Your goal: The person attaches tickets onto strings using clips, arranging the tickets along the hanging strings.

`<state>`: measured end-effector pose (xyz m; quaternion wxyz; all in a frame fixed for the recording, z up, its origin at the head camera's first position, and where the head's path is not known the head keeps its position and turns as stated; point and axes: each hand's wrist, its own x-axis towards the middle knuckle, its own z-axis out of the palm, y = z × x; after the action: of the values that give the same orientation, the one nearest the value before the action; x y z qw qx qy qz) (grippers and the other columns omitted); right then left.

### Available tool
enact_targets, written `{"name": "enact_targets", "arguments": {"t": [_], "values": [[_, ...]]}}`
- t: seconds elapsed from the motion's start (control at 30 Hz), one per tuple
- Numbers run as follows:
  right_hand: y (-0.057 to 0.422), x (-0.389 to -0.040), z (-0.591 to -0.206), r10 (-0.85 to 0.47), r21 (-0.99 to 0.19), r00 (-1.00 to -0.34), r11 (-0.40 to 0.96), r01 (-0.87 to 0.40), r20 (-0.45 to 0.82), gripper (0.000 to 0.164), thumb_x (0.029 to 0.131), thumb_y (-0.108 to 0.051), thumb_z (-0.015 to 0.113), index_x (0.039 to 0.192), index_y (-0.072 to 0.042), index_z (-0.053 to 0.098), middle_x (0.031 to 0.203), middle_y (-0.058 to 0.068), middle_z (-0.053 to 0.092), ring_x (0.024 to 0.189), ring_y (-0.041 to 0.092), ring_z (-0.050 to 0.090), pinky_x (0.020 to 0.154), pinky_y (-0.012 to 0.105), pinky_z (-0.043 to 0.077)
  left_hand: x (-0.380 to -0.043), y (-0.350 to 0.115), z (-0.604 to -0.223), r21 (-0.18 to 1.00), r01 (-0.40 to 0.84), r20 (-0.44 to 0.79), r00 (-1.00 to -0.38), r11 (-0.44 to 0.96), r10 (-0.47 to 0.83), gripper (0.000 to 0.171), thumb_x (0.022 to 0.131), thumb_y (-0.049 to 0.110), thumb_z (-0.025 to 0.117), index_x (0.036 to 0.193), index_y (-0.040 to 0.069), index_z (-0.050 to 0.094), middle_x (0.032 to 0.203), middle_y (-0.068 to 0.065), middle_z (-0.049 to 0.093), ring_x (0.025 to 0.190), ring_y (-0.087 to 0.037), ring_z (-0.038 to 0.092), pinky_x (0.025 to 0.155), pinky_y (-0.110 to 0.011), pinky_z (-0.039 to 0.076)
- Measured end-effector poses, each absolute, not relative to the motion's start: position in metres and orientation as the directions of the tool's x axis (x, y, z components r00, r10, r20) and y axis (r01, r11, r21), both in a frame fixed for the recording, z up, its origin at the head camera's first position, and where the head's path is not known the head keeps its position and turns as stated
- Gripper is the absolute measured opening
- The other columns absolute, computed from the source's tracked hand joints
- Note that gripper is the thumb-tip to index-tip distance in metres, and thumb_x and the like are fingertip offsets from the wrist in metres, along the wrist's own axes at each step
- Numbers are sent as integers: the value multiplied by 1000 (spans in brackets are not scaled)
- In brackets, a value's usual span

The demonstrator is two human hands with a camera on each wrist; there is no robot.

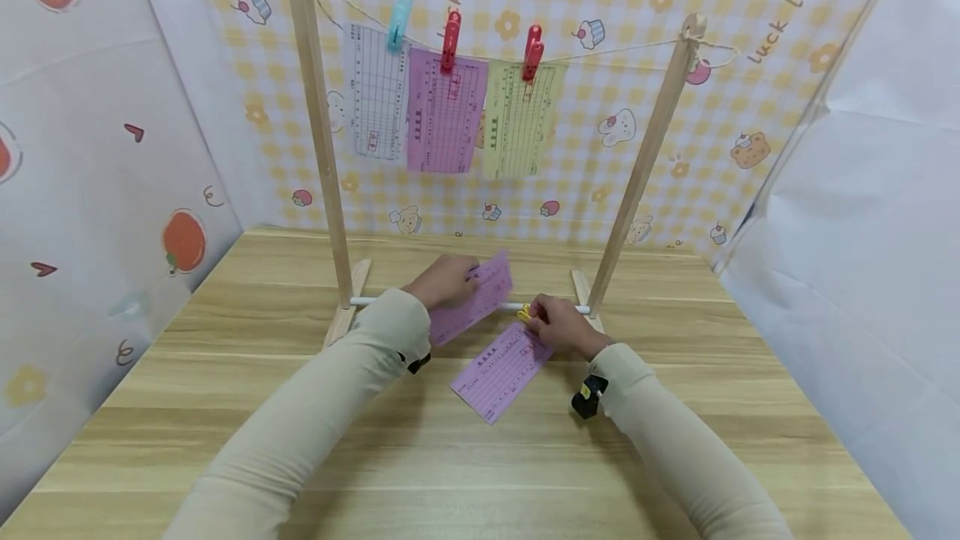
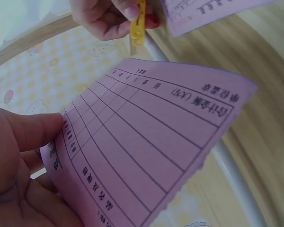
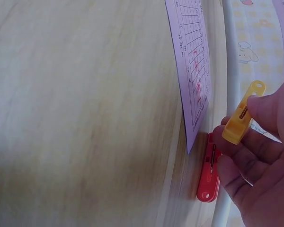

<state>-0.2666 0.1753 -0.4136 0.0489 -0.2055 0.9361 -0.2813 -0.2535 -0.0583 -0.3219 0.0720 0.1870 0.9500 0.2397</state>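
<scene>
My left hand (image 1: pixel 448 280) holds a purple printed receipt slip (image 2: pixel 132 123) by one edge, with the thumb on its face in the left wrist view. The slip is tilted above the table, in front of the rack's white rod (image 1: pixel 513 307). My right hand (image 1: pixel 562 325) pinches a yellow clothespin (image 3: pixel 244 113) between thumb and fingers. Just beyond those fingers is a red clothespin (image 3: pixel 208 172); whether they touch it, I cannot tell. A second purple slip (image 1: pixel 495 377) lies on the table below the right hand, its upper corner near the fingers.
Two wooden posts, left (image 1: pixel 322 140) and right (image 1: pixel 645 165), carry a string (image 1: pixel 637 51). From it hang a white slip (image 1: pixel 377 94), a purple slip (image 1: pixel 447 119) and a yellow slip (image 1: pixel 523 123), clipped by a blue clothespin (image 1: pixel 399 22) and red clothespins (image 1: pixel 450 42).
</scene>
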Motion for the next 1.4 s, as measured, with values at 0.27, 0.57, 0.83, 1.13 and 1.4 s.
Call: {"name": "enact_targets", "arguments": {"t": [0.27, 0.57, 0.83, 1.13, 1.4], "values": [[178, -266, -413, -446, -544, -894, 740, -396, 44, 5, 94, -7, 60, 89, -6, 59, 72, 1, 53, 63, 14, 48, 55, 27, 39, -254, -50, -312, 457, 352, -29, -912, 817, 409, 22, 100, 18, 53, 115, 3, 60, 95, -8, 62, 85, -21, 59, 79, -33, 51], [179, -263, -416, -464, -537, -884, 735, -414, 46, 4, 94, -7, 59, 90, -6, 59, 69, 0, 51, 59, 13, 45, 52, 26, 37, -249, -39, -301, 461, 379, -13, -901, 802, 434, 17, 100, 17, 53, 107, 5, 62, 92, -7, 63, 80, -19, 61, 71, -30, 52], [181, -265, -411, -428, -559, -904, 743, -369, 29, 4, 93, -8, 60, 93, -4, 60, 75, 3, 55, 63, 14, 49, 54, 27, 41, -250, -27, -285, 437, 418, 38, -893, 796, 448, 15, 100, 19, 55, 103, 6, 61, 85, -5, 60, 75, -18, 59, 65, -27, 50], [186, -269, -403, -449, -568, -888, 709, -419, 94, 5, 87, -7, 62, 88, -3, 59, 76, 3, 58, 65, 13, 53, 57, 27, 46, -252, -21, -269, 483, 413, 75, -898, 772, 433, 17, 102, 21, 51, 106, 8, 59, 92, -5, 61, 80, -18, 59, 69, -28, 51], [188, -270, -390, -478, -502, -858, 705, -502, 187, 9, 85, -4, 66, 85, -3, 57, 79, 5, 60, 68, 14, 55, 62, 29, 47, -254, -17, -252, 486, 433, 139, -896, 759, 423, 20, 102, 22, 51, 111, 7, 60, 99, -6, 62, 85, -18, 59, 72, -29, 50]]}}
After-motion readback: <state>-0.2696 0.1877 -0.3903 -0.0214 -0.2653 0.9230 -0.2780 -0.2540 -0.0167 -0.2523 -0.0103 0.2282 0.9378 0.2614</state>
